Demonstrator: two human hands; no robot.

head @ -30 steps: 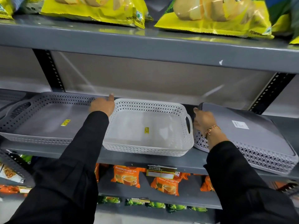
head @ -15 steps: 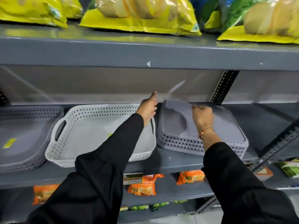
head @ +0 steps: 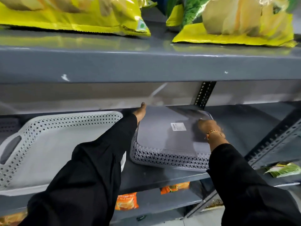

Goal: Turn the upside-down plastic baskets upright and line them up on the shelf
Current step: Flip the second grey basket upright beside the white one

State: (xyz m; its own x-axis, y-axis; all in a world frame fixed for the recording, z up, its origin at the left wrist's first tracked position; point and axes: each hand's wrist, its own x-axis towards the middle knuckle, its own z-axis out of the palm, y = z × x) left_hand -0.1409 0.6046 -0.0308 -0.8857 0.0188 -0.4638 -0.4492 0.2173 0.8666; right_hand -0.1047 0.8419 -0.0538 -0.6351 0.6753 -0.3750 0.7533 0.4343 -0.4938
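A grey plastic basket (head: 159, 137) lies upside down on the middle shelf (head: 154, 175), its flat bottom with a white label facing up. My left hand (head: 140, 112) reaches to its far left corner, thumb up, fingers hidden behind the edge. My right hand (head: 207, 128), blurred, grips the far right part of the same basket. To the left, a white perforated basket (head: 48, 144) stands upright with its handle slot towards the left. My left sleeve crosses over the white basket's right end.
Yellow and green snack bags (head: 78, 15) lie on the shelf above, whose front edge (head: 146, 66) hangs low over the baskets. A perforated upright post (head: 203, 93) stands behind the grey basket. Orange tea packets (head: 126, 201) sit on the shelf below. Bare shelf extends right of the grey basket.
My left hand left the white basket's rim and moved to the grey basket's far left corner. My right hand slid across its top to the far right. The view swung right.
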